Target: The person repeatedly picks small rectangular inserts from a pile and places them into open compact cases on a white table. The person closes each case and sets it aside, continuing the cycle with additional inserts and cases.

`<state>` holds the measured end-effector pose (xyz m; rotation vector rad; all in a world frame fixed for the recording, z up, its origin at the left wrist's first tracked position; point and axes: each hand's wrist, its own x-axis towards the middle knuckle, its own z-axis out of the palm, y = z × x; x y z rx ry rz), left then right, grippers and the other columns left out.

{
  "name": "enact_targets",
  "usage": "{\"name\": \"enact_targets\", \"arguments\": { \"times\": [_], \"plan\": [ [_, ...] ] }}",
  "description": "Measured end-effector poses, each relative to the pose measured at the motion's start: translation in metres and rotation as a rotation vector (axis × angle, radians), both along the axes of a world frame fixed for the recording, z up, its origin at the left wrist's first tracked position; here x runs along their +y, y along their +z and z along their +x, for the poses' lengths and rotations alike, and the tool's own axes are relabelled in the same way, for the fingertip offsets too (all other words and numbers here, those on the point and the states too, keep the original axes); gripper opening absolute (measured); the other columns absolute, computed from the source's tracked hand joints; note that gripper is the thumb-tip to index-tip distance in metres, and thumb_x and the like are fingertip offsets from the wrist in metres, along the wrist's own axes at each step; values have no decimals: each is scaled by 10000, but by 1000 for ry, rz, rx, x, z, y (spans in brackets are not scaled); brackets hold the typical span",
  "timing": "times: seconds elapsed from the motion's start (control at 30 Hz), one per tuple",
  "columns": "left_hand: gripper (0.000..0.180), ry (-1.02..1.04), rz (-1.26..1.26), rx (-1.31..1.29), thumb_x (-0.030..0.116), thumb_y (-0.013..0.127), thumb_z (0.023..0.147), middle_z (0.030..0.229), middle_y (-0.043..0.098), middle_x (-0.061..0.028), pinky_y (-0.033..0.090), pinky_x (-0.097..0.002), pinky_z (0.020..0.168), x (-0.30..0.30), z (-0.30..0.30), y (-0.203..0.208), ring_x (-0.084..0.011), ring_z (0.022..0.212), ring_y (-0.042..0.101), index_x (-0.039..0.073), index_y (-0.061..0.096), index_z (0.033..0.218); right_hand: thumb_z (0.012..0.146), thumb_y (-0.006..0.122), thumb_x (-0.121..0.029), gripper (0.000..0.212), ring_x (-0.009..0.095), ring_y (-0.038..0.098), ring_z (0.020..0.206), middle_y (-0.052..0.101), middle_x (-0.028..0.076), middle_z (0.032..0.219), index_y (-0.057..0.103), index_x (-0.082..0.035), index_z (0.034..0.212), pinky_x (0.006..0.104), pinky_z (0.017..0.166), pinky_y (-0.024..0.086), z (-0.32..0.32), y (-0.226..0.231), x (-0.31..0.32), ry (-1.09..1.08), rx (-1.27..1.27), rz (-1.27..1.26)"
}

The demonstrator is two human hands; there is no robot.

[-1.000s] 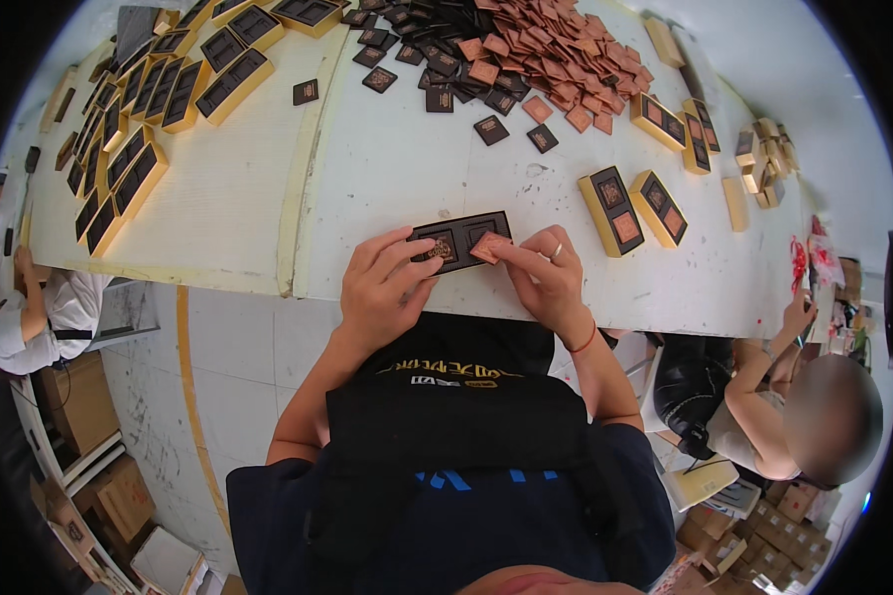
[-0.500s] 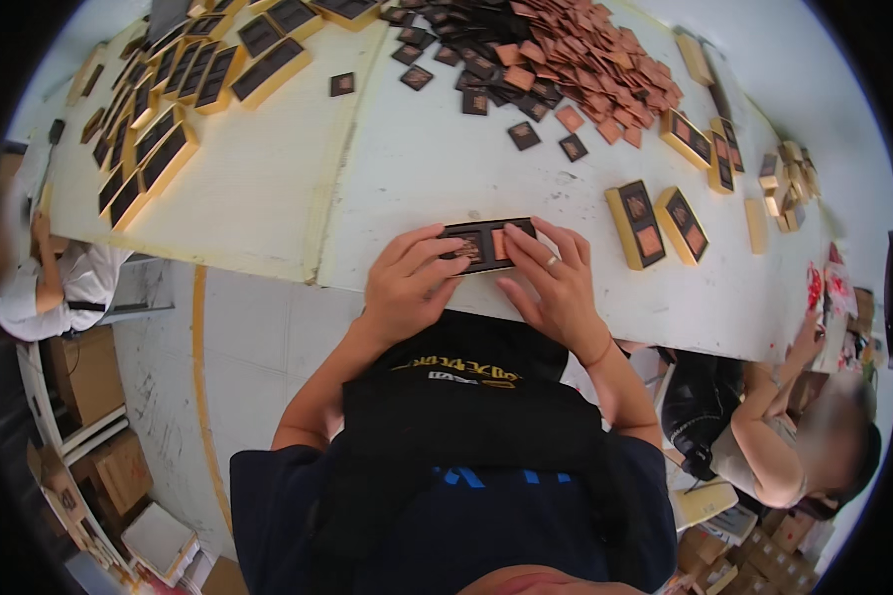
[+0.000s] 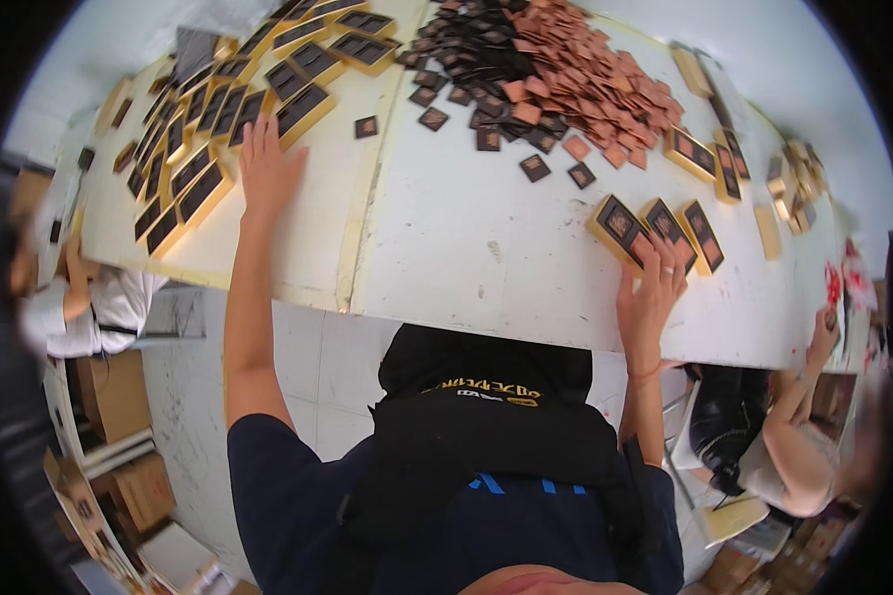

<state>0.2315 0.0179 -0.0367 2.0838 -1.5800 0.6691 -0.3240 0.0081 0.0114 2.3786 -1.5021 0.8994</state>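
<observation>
My left hand lies flat on the white table with fingers spread, reaching far left. It touches the table beside rows of gold-edged dark trays and holds nothing. My right hand reaches right and grips the near end of a gold-edged dark tray. That tray stands between two similar trays. A ring shows on one finger of the right hand.
A heap of small dark and copper square pieces fills the far middle, with loose squares nearer. More trays lie at the far right. A person sits at the right and another person at the left. Cardboard boxes stand at the lower left.
Both hands held one tray together at the near edge. Now they have parted: the left went far left to the tray rows, and the right carried the tray to the two on the right.
</observation>
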Motion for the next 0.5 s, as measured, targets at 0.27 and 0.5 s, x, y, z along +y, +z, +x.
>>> {"name": "enact_targets", "arguments": {
  "times": [0.27, 0.5],
  "plan": [
    [368, -76, 119, 140, 209, 610, 966, 1377, 530, -158, 337, -477, 1102, 21, -43, 12, -358, 1289, 463, 31, 567, 1284, 800, 763, -144, 286, 329, 591, 1072, 671, 138, 1076, 692, -27, 1051, 400, 898, 505, 96, 8, -75, 302, -205, 192],
    [427, -395, 124, 477, 76, 777, 793, 1294, 584, -151, 461, -420, 998, 98, -186, 32, -349, 1188, 530, 36, 642, 1196, 890, 664, -93, 299, 229, 623, 607, 706, 80, 772, 678, -13, 1178, 313, 615, 517, 116, -4, -101, 320, -329, 533]
  ]
}}
